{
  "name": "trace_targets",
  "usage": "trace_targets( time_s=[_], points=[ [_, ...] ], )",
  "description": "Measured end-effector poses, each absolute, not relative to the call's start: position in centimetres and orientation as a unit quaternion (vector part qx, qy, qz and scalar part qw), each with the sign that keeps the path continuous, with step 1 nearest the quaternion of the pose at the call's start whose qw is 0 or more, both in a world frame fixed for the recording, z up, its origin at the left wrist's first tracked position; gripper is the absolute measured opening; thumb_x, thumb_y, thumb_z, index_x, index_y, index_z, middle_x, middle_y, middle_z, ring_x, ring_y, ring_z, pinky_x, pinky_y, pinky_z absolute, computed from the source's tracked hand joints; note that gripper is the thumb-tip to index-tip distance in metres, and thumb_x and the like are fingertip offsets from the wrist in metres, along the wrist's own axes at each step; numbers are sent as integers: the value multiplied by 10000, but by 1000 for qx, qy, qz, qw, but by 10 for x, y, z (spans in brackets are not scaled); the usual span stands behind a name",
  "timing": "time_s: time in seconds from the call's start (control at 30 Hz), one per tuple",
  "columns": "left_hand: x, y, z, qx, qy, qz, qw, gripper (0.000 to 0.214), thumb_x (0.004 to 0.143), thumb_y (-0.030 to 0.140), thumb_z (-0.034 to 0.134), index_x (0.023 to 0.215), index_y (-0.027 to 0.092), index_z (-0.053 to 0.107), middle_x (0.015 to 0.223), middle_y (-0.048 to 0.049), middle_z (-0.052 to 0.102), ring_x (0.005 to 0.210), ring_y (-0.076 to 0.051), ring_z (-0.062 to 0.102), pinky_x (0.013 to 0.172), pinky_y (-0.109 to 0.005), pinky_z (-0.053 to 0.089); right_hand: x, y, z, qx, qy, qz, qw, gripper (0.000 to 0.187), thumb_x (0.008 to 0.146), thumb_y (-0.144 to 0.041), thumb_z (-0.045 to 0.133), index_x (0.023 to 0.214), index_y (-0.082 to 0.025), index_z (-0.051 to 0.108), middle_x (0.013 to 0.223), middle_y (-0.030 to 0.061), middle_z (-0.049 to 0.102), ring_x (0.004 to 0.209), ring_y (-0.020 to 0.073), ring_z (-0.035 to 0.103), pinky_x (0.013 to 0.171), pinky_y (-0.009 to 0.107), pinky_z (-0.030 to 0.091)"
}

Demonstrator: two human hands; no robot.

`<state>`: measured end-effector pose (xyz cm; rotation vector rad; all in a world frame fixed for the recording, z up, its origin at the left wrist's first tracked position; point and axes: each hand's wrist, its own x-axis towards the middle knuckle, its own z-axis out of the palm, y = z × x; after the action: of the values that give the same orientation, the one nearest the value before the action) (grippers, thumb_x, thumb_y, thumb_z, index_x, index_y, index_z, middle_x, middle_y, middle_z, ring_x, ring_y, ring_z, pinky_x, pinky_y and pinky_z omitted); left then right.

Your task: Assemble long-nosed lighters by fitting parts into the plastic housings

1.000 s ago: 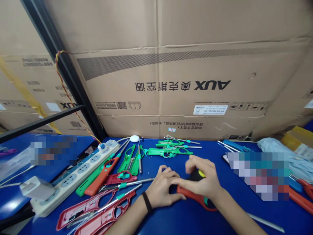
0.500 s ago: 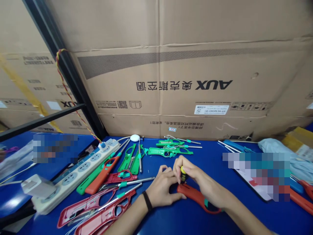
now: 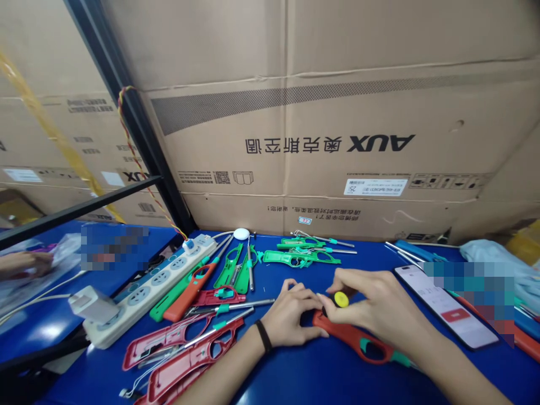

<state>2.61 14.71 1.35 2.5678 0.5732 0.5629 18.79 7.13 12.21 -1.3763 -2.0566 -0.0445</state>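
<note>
An orange-red lighter (image 3: 350, 336) with a green trigger lies on the blue table, its butt end toward my left hand (image 3: 293, 318). Thumb and fingers of that hand are closed about this end. My right hand (image 3: 379, 301) grips a stubby screwdriver (image 3: 341, 299) with a yellow cap, tilted over the butt of the lighter. Its tip is hidden behind my fingers. Just left of my hands lie opened red lighter shells (image 3: 185, 368) with metal tubes and loose wires. Farther back are opened green lighter shells (image 3: 295, 257).
A white power strip (image 3: 139, 298) with a plugged-in charger (image 3: 91, 306) runs along the left. Beside it rests a whole orange lighter (image 3: 185, 298). At right lies a phone (image 3: 447, 306). A large cardboard box (image 3: 320, 112) stands behind. Another person's hand (image 3: 25, 263) shows far left.
The view has swung left, so everything sits farther right in it. The screwdriver has gone from nearly upright to tilted, its yellow cap now toward me. The phone's screen shows more.
</note>
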Motion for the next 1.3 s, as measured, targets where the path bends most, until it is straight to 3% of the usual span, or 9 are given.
trace_targets(
  time_s=[0.1,0.3,0.43,0.6,0.7,0.77,0.97,1.13,1.3],
  points=[
    [26,147,14,933,200,209,216,331,745,468,703,957,225,630,954,10,652,878,-178,533,908,-347,267,179,71,130,-538,-794,-127,252,201,701,-250,546,513,-204,493,426,-37,521,386,100,432,435,250,212],
    [25,147,16,932,205,205,217,362,724,481,722,987,243,655,987,-8,664,903,-200,545,917,-372,262,180,77,145,-599,-774,-150,139,318,849,-250,467,581,-181,623,410,52,549,388,142,499,452,268,209],
    [24,148,14,927,215,213,223,415,698,507,737,1009,244,656,985,-4,663,896,-193,553,929,-373,251,190,84,147,-580,-798,-102,128,262,913,-256,418,826,-168,649,510,60,585,432,157,532,453,261,247],
    [23,149,13,925,204,228,228,401,714,529,713,985,238,664,957,-4,664,873,-189,549,923,-375,252,192,79,153,-566,-814,42,124,109,874,-199,417,948,-196,497,827,46,610,633,168,582,528,260,387],
    [24,149,14,924,203,229,228,387,709,514,724,965,229,664,954,-3,665,869,-187,551,922,-371,256,193,76,161,-511,-838,158,106,302,754,-101,483,1033,-205,430,948,47,578,722,157,576,602,249,451],
    [24,148,15,925,209,221,227,388,699,498,738,969,231,662,963,-4,667,884,-193,553,927,-373,255,193,77,165,-490,-849,177,89,297,744,-64,469,1005,-203,443,985,64,564,785,167,576,655,263,470],
    [23,148,16,930,209,202,225,381,715,499,726,996,249,666,1000,-11,670,921,-209,556,932,-383,275,181,89,160,-486,-864,109,77,251,771,-77,540,1009,-150,519,991,111,626,874,226,625,677,300,481],
    [22,149,13,936,214,198,199,398,726,515,706,1023,252,666,1105,-43,645,1074,-278,524,964,-426,293,165,95,146,-450,-889,-48,63,127,787,-238,639,867,-161,578,748,52,673,586,203,630,469,268,366],
    [23,150,10,941,207,194,182,480,738,525,686,1139,270,617,1222,-40,596,1158,-308,478,984,-449,302,149,99,144,-428,-890,-157,32,366,756,-501,671,780,-138,630,542,50,645,443,200,585,393,282,206]
  ],
)
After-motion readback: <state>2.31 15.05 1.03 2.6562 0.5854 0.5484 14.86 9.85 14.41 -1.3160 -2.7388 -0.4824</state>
